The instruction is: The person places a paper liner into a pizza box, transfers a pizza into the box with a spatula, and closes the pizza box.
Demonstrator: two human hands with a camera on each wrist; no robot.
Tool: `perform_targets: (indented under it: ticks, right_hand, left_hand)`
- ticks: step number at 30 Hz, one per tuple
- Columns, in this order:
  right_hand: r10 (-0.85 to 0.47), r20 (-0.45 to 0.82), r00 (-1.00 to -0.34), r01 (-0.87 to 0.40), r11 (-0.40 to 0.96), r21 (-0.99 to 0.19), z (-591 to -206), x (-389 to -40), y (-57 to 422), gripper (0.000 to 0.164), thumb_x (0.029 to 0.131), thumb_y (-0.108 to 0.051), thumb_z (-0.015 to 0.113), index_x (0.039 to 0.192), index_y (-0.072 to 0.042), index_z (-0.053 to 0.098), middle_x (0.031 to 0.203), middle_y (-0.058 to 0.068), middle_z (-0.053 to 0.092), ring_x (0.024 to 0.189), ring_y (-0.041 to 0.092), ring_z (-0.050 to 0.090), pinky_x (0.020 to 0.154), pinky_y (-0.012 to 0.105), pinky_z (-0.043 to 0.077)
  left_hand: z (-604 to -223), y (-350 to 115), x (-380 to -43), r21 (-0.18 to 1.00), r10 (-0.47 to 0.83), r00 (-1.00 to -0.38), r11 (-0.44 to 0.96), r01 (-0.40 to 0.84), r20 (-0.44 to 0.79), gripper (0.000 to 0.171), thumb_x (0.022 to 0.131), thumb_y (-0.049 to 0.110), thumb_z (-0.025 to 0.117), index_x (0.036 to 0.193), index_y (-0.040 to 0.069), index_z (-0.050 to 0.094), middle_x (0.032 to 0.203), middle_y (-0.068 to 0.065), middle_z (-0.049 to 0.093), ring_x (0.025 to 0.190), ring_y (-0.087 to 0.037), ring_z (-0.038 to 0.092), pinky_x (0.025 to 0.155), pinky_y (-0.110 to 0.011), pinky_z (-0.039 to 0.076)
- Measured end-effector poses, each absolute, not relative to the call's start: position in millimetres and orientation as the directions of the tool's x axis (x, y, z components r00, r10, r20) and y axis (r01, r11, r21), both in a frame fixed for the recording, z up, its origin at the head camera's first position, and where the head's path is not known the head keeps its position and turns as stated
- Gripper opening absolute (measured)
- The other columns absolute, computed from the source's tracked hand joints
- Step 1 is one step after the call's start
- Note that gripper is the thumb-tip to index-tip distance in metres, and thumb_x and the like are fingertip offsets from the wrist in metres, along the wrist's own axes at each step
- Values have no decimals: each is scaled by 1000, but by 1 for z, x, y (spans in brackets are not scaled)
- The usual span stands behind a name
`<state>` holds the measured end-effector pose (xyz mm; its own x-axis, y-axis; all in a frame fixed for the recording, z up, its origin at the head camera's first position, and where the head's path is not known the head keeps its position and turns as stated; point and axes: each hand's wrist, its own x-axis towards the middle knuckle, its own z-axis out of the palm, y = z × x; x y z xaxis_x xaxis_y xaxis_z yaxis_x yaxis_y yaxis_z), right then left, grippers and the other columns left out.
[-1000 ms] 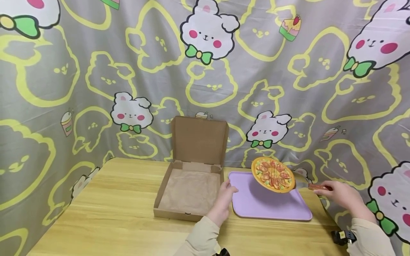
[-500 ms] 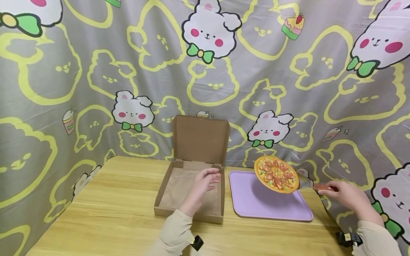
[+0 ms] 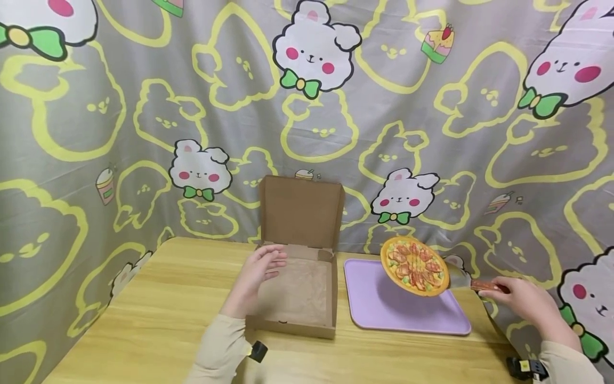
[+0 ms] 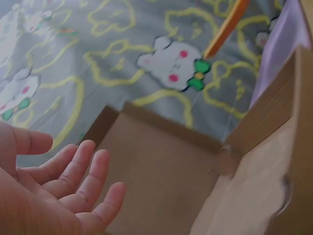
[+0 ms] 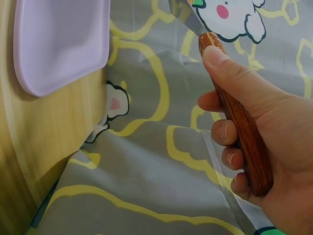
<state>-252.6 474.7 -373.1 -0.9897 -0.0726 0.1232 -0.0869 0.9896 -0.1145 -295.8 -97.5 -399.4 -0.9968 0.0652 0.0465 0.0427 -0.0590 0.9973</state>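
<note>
My right hand (image 3: 525,301) grips the brown wooden handle (image 5: 239,122) of a pizza server, thumb along its top. The metal blade (image 5: 190,18) reaches toward a round pizza (image 3: 414,265) with an orange rim and colourful topping. Tilted, the pizza hangs above the lilac tray (image 3: 364,314); most of the blade is hidden behind it. My left hand (image 3: 258,273) holds nothing, its fingers loosely extended over the left side of a cardboard box (image 3: 307,329). In the left wrist view the palm (image 4: 34,205) shows beside the raised lid (image 4: 151,171).
Box and tray stand side by side on a wooden table (image 3: 158,304), the box's lid leaning up at the back. A grey curtain (image 3: 249,133) with rabbit prints hangs behind and around the table. The tray's right end lies near the table's right edge.
My left hand has moved left, from between the tray and the box to the box's left side. The right hand and the pizza have shifted slightly right.
</note>
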Motion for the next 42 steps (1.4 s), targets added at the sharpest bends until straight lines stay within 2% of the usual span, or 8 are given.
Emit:
perform_targets:
  ticks: [11, 14, 19, 25, 30, 33, 37, 42]
  right_hand:
    - [-72, 144, -987, -87, 991, -101, -376, -250, 466, 41, 88, -57, 61, 71, -20, 53, 61, -5, 38, 53, 8, 33, 53, 27, 23]
    - [-79, 151, -985, -94, 991, -96, -378, -251, 462, 42, 87, -58, 61, 71, -20, 52, 60, -5, 38, 53, 9, 32, 53, 27, 23]
    - [-90, 166, -982, -108, 989, -103, -385, -254, 453, 40, 87, -58, 62, 73, -22, 55, 60, -6, 38, 53, 8, 33, 53, 27, 22]
    - [-111, 212, -971, -132, 987, -89, -388, -257, 437, 37, 85, -57, 65, 73, -23, 55, 59, -6, 38, 52, 9, 32, 52, 27, 22]
    - [-141, 240, -960, -163, 984, -75, -389, -262, 421, 34, 83, -55, 67, 75, -23, 57, 59, -6, 38, 53, 10, 33, 52, 28, 22]
    - [-160, 264, -951, -186, 979, -78, -392, -266, 409, 33, 81, -54, 69, 75, -24, 58, 58, -7, 39, 54, 9, 34, 51, 27, 23]
    - [-176, 290, -941, -215, 971, -107, -396, -273, 392, 29, 80, -54, 71, 76, -27, 61, 60, -9, 43, 55, 8, 37, 52, 27, 26]
    - [-203, 330, -922, -259, 956, -135, -402, -280, 370, 25, 78, -52, 74, 79, -28, 65, 62, -10, 46, 57, 6, 38, 54, 27, 28]
  left_hand:
    - [-411, -161, -307, 997, 22, -998, -39, 59, 60, 45, 101, 31, 48, 138, 6, 48, 116, 2, 68, 102, -10, 65, 91, -33, 52]
    - [-422, -175, -311, 998, 14, -999, -40, 52, 53, 49, 102, 35, 47, 142, 6, 44, 126, -5, 64, 111, -17, 62, 96, -38, 51]
    - [-438, -192, -315, 999, 15, -1000, -50, 15, 16, 56, 103, 39, 44, 148, 6, 36, 148, -22, 44, 132, -33, 48, 110, -47, 41]
    - [-454, -205, -320, 997, 23, -1000, -82, -13, -11, 55, 104, 31, 42, 150, 4, 30, 154, -22, 36, 130, -23, 50, 116, -49, 32]
    - [-467, -212, -324, 996, 72, -997, -72, -44, -39, 56, 105, 26, 41, 152, 0, 25, 156, -24, 27, 140, -38, 37, 117, -50, 31]
    - [-476, -212, -326, 994, 110, -992, -88, -68, -58, 57, 104, 22, 41, 152, -2, 22, 158, -25, 24, 143, -41, 32, 117, -51, 30]
    - [-486, -212, -329, 990, 155, -985, -105, -94, -77, 58, 102, 16, 43, 152, -4, 19, 158, -27, 21, 140, -38, 36, 117, -50, 29]
    - [-493, -207, -332, 995, 199, -977, -47, -85, -74, 59, 101, 12, 45, 151, -8, 19, 155, -31, 24, 138, -39, 40, 115, -46, 36]
